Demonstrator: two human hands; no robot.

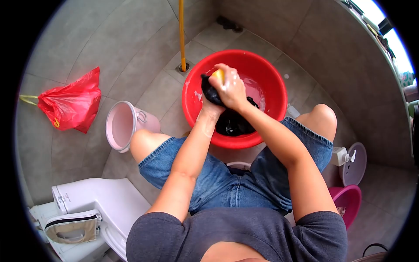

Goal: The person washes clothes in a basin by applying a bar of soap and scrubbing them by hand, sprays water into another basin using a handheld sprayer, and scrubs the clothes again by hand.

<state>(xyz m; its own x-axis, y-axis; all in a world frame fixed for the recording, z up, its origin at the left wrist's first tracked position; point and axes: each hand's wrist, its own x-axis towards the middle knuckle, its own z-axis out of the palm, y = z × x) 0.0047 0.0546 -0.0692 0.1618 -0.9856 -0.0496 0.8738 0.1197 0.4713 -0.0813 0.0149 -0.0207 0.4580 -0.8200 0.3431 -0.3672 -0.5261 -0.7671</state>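
Over a red basin (pixel 278 98) on the floor, my right hand (pixel 232 89) is wrapped round a yellow bar of soap (pixel 218 75), with white suds on the fingers. The soap is against a black cloth (pixel 210 91) that covers most of my left hand (pixel 211 108); the fingers of that hand are hidden, but they appear closed round the cloth. More wet black fabric (pixel 235 124) lies in the bottom of the basin, below my wrists. Some foam clings to the basin's inner wall.
A pink bucket (pixel 150 120) stands left of my knee. A red plastic bag (pixel 72 105) hangs at the left wall. A yellow pipe (pixel 182 39) runs into a floor drain. A white pump bottle (pixel 340 156) and magenta basin (pixel 355 207) are at right, a toilet (pixel 96 192) at lower left.
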